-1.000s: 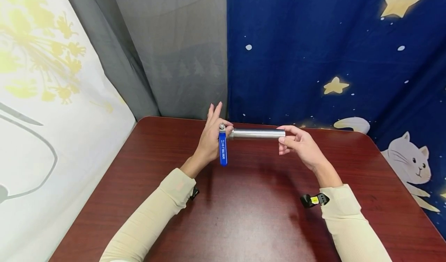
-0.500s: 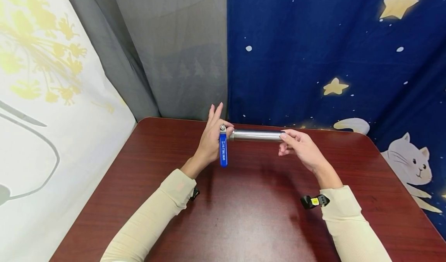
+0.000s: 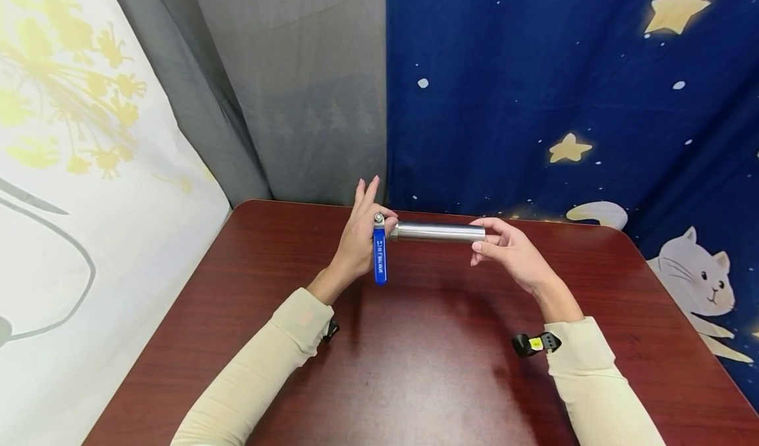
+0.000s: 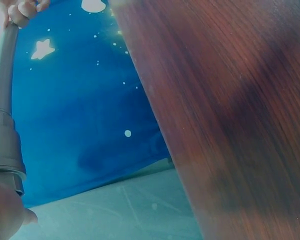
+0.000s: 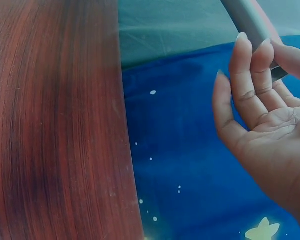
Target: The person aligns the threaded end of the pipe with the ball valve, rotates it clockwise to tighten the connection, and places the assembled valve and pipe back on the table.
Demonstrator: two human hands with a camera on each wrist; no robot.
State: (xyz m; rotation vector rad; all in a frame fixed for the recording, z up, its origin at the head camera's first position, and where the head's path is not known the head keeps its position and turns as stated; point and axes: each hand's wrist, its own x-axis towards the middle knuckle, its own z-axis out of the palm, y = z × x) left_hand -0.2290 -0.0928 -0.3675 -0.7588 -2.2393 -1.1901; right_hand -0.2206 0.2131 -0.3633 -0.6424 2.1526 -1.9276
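Note:
A ball valve with a blue lever handle (image 3: 380,255) is held up above the table by my left hand (image 3: 354,242). Its thumb and index finger grip the valve body (image 4: 5,150), while other fingers point upward. From the valve's right side a straight steel pipe (image 3: 439,231) runs level to my right hand (image 3: 512,255). That hand has its fingers and thumb about the pipe's free end, the thumb low at the near side. In the right wrist view, bent fingertips (image 5: 262,55) lie against the pipe (image 5: 247,20). How the pipe joins inside the valve is hidden.
Below is a dark red-brown wooden table (image 3: 403,367) with rounded far corners. Behind it hang a grey curtain (image 3: 308,90) and a blue star-patterned curtain (image 3: 504,90). A white patterned cloth (image 3: 118,235) hangs at the left.
My right thumb and fingers have shifted on the pipe's end: the thumb moved up over the pipe, then back down to its lower edge. The left hand and valve stay nearly still.

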